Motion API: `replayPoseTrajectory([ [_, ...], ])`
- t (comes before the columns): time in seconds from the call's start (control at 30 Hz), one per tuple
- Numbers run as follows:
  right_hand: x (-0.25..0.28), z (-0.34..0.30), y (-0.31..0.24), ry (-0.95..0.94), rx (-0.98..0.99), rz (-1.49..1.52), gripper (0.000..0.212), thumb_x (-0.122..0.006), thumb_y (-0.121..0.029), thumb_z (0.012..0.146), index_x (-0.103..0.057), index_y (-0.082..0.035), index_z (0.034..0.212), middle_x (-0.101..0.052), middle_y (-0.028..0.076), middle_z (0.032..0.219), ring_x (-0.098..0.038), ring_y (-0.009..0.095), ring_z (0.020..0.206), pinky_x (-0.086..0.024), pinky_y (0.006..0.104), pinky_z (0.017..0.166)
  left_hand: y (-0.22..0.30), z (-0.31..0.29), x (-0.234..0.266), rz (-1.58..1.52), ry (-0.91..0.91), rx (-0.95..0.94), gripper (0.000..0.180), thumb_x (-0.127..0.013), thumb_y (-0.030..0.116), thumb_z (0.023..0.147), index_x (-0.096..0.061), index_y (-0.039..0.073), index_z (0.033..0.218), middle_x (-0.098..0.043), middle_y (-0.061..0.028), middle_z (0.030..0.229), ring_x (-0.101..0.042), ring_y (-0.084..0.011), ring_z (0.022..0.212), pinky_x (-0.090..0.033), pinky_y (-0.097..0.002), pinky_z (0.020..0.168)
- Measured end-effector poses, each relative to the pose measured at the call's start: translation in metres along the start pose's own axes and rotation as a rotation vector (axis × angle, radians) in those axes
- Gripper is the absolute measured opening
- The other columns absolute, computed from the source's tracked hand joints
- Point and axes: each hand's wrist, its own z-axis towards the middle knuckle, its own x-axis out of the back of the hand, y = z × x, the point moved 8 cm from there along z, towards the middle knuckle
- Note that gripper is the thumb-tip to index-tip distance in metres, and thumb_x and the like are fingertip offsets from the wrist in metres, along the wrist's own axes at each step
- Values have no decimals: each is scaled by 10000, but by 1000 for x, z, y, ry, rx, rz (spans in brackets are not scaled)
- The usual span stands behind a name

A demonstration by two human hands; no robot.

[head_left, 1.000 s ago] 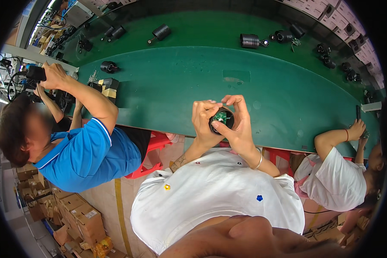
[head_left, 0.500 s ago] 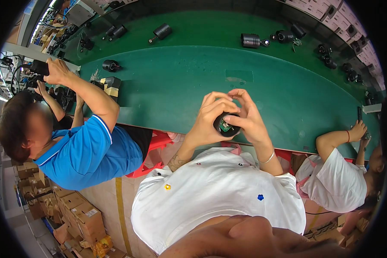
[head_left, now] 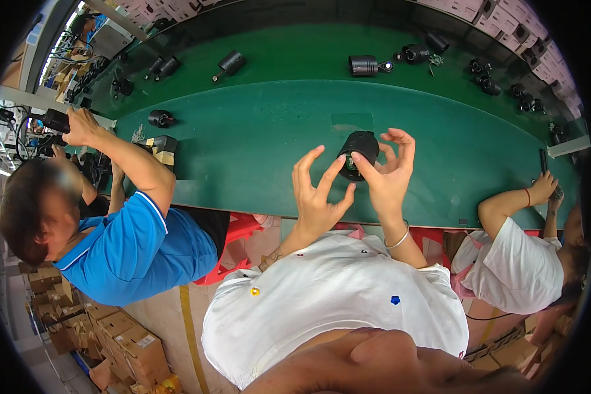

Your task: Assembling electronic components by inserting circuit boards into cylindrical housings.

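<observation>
A black cylindrical housing (head_left: 361,146) is tilted over the green table in front of me, its open end toward me. Inside that opening a bit of green circuit board (head_left: 351,163) shows. My right hand (head_left: 389,177) grips the housing from the right, thumb over the rim and fingers curled beside the wall. My left hand (head_left: 318,187) is at the left of it with fingers spread. Its index fingertip meets the rim, or nearly so, and its thumb tip is just below the opening.
Across the green table (head_left: 256,144), a raised strip along the far side carries several black housings (head_left: 363,65). A co-worker in a blue shirt (head_left: 121,246) works at the left, another in white (head_left: 522,269) at the right. A black box (head_left: 161,146) stands on the left.
The housing has moved up and away from me and turned, so its side wall shows more. My left hand has loosened from around it and spread its fingers.
</observation>
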Motion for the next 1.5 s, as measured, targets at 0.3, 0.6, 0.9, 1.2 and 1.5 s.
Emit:
replayPoseTrajectory([
  [0.3, 6, -15, -15, 118, 483, -297, 669, -809, 52, 629, -475, -76, 1196, -434, 108, 1166, -550, 279, 1024, -511, 416, 926, 5, -4, -14, 1, -11, 15, 622, -702, 105, 703, -517, 27, 1292, -328, -276, 1464, -413, -425, 1253, -351, -518, 1038],
  [0.6, -1, -35, -13, 122, 924, -482, 579, -830, 8, 606, -522, -140, 1073, -434, 57, 1052, -566, 291, 1034, -518, 463, 928, -17, -10, -23, -365, -10, 74, 687, -633, 69, 671, -454, -12, 1329, -316, -268, 1480, -373, -441, 1312, -334, -512, 1072],
  [0.9, 0, -36, -4, 244, 1031, -509, 506, -829, -11, 593, -567, -171, 995, -464, 22, 960, -587, 295, 1021, -525, 485, 914, -33, -33, -64, -1574, -236, 735, 827, -551, 227, 673, -378, 44, 1461, -361, -189, 1494, -336, -307, 1377, -216, -466, 1160],
  [1.2, 3, -30, 6, 250, 959, -514, 479, -829, -20, 587, -582, -157, 975, -470, 21, 906, -580, 290, 986, -532, 464, 879, -28, -38, -74, -1890, -246, 849, 851, -486, 319, 726, -310, 60, 1517, -331, -151, 1541, -324, -282, 1381, -204, -434, 1155],
  [1.5, -31, 5, 27, -9, 853, -435, 575, -809, 6, 570, -561, -113, 1075, -443, 99, 1078, -564, 328, 1006, -518, 429, 836, -65, -48, -54, -1664, 140, 800, 809, -507, 341, 765, -333, 95, 1516, -302, -155, 1552, -303, -296, 1387, -211, -412, 1139],
])
